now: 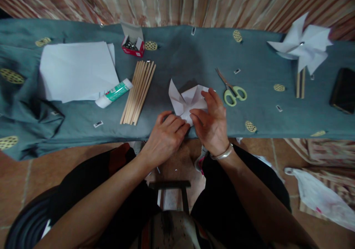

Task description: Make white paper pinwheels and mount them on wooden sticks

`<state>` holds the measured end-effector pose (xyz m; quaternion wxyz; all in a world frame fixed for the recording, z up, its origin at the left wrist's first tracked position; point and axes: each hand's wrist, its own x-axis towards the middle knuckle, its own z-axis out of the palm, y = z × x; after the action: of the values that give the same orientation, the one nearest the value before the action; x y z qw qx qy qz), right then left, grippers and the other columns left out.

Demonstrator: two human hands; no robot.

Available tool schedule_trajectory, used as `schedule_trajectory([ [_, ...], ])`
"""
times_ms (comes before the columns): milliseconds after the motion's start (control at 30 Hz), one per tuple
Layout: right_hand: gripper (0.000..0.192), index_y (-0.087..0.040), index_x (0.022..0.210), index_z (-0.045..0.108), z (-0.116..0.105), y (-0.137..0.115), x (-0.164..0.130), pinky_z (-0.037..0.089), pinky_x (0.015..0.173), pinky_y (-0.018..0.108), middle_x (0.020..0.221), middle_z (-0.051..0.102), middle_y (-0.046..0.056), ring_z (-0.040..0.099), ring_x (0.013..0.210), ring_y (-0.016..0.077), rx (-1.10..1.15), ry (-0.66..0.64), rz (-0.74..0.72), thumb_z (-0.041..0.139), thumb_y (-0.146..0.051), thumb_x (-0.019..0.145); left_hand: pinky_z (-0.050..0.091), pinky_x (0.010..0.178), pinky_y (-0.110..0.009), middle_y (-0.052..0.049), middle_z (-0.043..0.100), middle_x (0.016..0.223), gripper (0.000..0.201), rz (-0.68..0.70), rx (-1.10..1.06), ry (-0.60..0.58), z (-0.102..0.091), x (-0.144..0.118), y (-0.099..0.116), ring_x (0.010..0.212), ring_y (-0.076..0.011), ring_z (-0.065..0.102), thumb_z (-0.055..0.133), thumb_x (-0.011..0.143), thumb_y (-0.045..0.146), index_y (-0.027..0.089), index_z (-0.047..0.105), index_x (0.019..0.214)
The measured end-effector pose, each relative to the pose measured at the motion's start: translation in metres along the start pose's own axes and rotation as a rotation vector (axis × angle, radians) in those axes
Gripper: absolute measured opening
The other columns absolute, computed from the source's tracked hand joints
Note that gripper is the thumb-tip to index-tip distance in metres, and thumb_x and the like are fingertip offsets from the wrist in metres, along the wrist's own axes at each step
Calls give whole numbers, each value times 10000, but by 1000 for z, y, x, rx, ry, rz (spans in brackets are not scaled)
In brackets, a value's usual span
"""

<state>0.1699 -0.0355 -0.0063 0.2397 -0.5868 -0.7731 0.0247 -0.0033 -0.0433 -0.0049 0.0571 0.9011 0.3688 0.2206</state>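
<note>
A partly folded white paper pinwheel (186,98) lies on the grey-green tablecloth (180,57) near the front edge. My left hand (165,134) pinches its near corner with bent fingers. My right hand (212,121), a bracelet on its wrist, presses on the paper's right side and holds a flap between thumb and fingers. Both hands touch the same paper.
Left of the paper lie a bundle of wooden sticks (138,92), a glue tube (113,93), a stack of white sheets (77,70) and a red box of pins (133,45). Green-handled scissors (232,91) sit to the right. A finished pinwheel (303,47) and a dark phone (343,90) are far right.
</note>
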Motion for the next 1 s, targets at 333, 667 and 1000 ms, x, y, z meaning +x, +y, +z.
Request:
schedule_trajectory([
  [333,261,-258,979,670,5,-1,-2,347,1088,533,1447,468,54,320,1428,333,37,-8,-31,410,-242,962,423,977,-416,-50,694,942,180,11,21,28,2,-1,0,914,-202,584,524,927,159,130,661,1040],
  [667,225,-204,985,614,8,0,-6,373,1039,512,1477,424,124,274,1446,300,-48,-32,-118,393,-239,956,428,966,-427,-53,691,941,188,-22,14,18,0,0,0,902,-204,570,510,937,179,154,674,1026],
  [1000,266,-203,1038,621,14,-6,-5,344,1119,492,1487,453,108,248,1469,274,-70,-115,-88,380,-147,940,413,944,-432,-66,673,920,208,-39,30,-12,2,2,0,907,-222,557,490,928,161,142,688,988],
])
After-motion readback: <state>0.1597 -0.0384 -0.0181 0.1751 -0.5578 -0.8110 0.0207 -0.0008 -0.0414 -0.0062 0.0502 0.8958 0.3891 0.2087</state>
